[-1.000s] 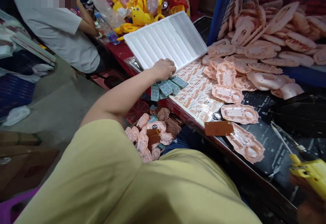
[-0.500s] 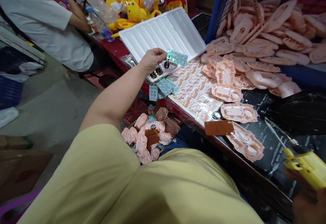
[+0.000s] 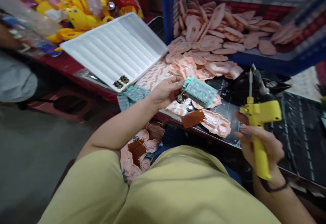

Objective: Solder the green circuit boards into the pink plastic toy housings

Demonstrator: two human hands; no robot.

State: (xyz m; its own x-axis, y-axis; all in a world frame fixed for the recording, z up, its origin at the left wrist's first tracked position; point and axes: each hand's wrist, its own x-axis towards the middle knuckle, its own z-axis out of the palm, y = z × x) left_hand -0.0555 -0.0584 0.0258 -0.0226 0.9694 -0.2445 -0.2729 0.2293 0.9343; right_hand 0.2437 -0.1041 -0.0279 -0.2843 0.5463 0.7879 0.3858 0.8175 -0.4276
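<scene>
My left hand (image 3: 169, 91) pinches a green circuit board (image 3: 200, 91) by its near end, held up over the bench. A small round black speaker (image 3: 180, 99) hangs just below my fingers. In my right hand (image 3: 266, 145) is a yellow soldering gun (image 3: 262, 115), its tip pointing away from me. Between the hands, a pink plastic shell (image 3: 216, 123) lies at the bench edge with a brown board (image 3: 193, 118) beside it. Another round speaker (image 3: 189, 107) rests close by. The held board partly hides a second shell behind it.
A white foam tray (image 3: 114, 47) leans at the back left, with several small dark parts in one corner. Other green boards (image 3: 134, 94) lie in front of it. Pink shells (image 3: 211, 44) fill a blue crate (image 3: 270, 62). Yellow toys (image 3: 81, 18) are piled far left. More assembled pieces sit below by my lap.
My left hand has carried the green board rightward from the foam tray, over the shells. My right hand has come further into view, raising the soldering gun. The view has turned right.
</scene>
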